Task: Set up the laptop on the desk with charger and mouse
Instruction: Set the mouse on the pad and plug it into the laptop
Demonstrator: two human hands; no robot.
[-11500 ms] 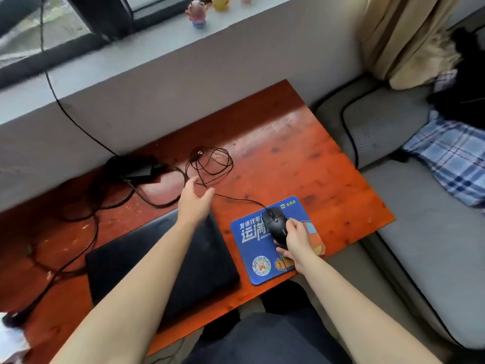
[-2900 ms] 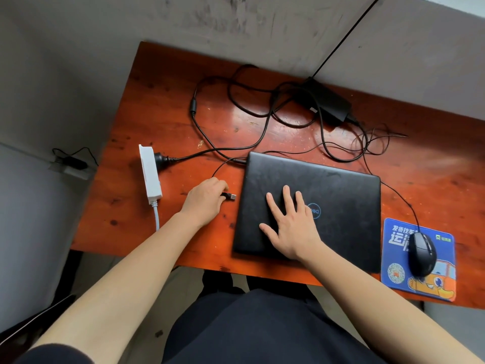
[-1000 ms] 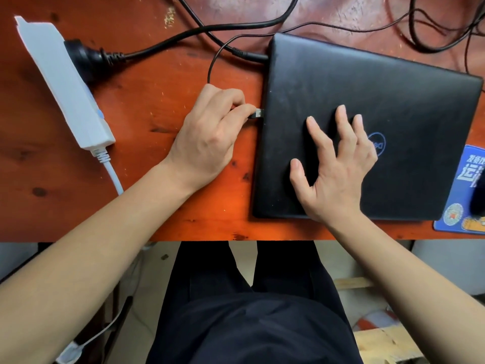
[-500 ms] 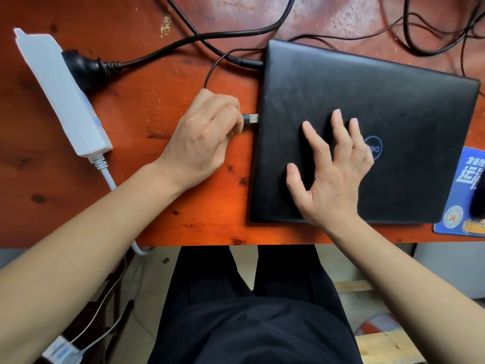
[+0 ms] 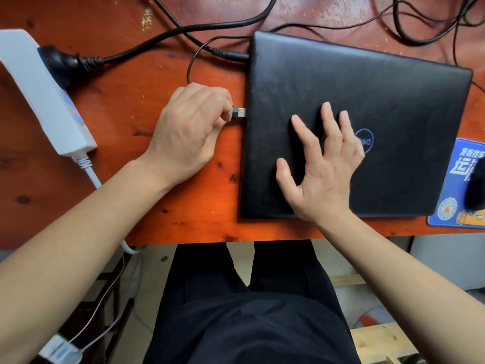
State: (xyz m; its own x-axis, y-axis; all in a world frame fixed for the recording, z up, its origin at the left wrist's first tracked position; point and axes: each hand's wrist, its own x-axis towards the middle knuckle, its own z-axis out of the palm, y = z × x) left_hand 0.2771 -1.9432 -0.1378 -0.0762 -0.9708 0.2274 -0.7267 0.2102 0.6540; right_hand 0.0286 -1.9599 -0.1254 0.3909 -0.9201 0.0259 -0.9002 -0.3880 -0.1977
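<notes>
A closed black laptop point(image 5: 367, 101) lies on the red wooden desk point(image 5: 183, 211). My left hand point(image 5: 189, 132) pinches a USB plug point(image 5: 240, 112), its metal tip right at the laptop's left edge. My right hand point(image 5: 322, 164) rests on the lid with fingers spread. The charger plug point(image 5: 231, 55) sits in the laptop's left side further back. A black mouse point(image 5: 476, 185) lies on a blue mouse pad point(image 5: 456, 195) at the right edge, partly cut off.
A white power strip point(image 5: 39, 90) lies at the left with a black mains plug point(image 5: 57, 61) in it and a white cord point(image 5: 91, 174) running off the desk. Black cables point(image 5: 236, 22) loop across the back. My legs are under the front edge.
Over the last second the USB plug pulled slightly back from the laptop's edge, then came close to it again. My right hand has stayed on the lid.
</notes>
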